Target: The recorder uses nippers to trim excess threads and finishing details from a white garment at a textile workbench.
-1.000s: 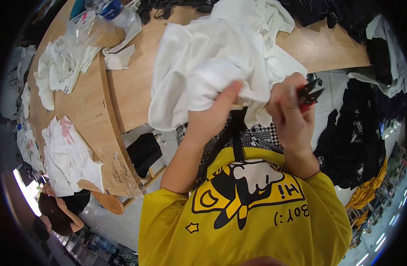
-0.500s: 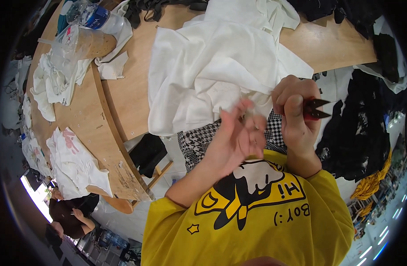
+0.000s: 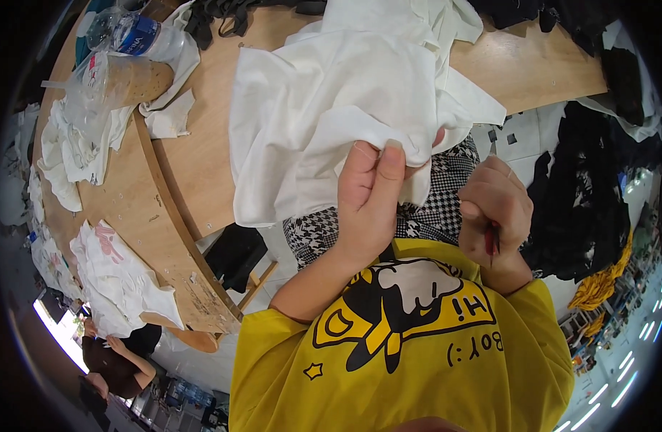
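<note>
A large white fabric piece (image 3: 302,108) spreads over the table edge and hangs down towards my lap. My left hand (image 3: 370,198) pinches its near edge between thumb and fingers, with some fingertips hidden behind the cloth. A fine thread end seems to show by the thumb. To the right and a little nearer, my right hand (image 3: 498,201) is closed around small red-handled thread snips (image 3: 492,239). Their dark tips point back towards my body, and most of the tool is hidden in the palm. The right hand stays apart from the fabric.
At the far left stand a plastic cup (image 3: 133,79) with a brown drink and a water bottle (image 3: 140,34). White scraps (image 3: 82,144) and a printed white piece (image 3: 122,273) lie on the left table. Black cloth (image 3: 579,194) heaps at right. Another person (image 3: 115,360) sits lower left.
My left hand has moved up and taken hold of the white fabric's edge. My right hand has dropped nearer my body, and the snips' blades have turned from pointing right to pointing towards me.
</note>
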{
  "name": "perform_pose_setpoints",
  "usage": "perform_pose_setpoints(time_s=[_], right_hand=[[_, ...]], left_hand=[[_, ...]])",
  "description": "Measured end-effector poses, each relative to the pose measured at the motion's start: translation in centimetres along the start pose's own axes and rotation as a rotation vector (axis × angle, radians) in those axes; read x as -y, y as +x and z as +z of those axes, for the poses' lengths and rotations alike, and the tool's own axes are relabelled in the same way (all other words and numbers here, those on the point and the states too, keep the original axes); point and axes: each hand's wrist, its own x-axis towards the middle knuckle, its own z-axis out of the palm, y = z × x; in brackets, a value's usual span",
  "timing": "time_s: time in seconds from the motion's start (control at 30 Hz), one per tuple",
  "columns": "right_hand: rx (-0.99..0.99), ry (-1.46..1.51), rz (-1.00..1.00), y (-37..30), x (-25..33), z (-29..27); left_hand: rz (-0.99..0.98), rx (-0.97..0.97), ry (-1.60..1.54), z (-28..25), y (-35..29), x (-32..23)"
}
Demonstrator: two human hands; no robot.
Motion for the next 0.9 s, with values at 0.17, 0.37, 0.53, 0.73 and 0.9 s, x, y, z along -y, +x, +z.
perform_pose_setpoints(time_s=[0.17, 0.37, 0.53, 0.73, 0.9], right_hand=[[-0.365, 0.148, 0.084, -1.3, -1.1, -2.2], [-0.312, 0.088, 0.405, -0.5, -1.7, -2.3], [-0.312, 0.223, 0.457, 0.3, -1.0, -2.3], [-0.127, 0.257, 0.520, 0.4, -0.5, -2.0], [-0.120, 0.342, 0.609, 0.5, 0.2, -0.4]], left_hand=[[0.216, -0.425, -0.166, -2.9, 1.3, -1.9], [0.018, -0.252, -0.147, -2.2, -0.3, -3.2], [0.076, -0.380, 0.129, -4.2, -0.7, -2.6], [0.073, -0.440, -0.004, -3.8, -0.9, -3.0], [-0.039, -0.405, -0.195, -4.3, -1.0, -3.5]])
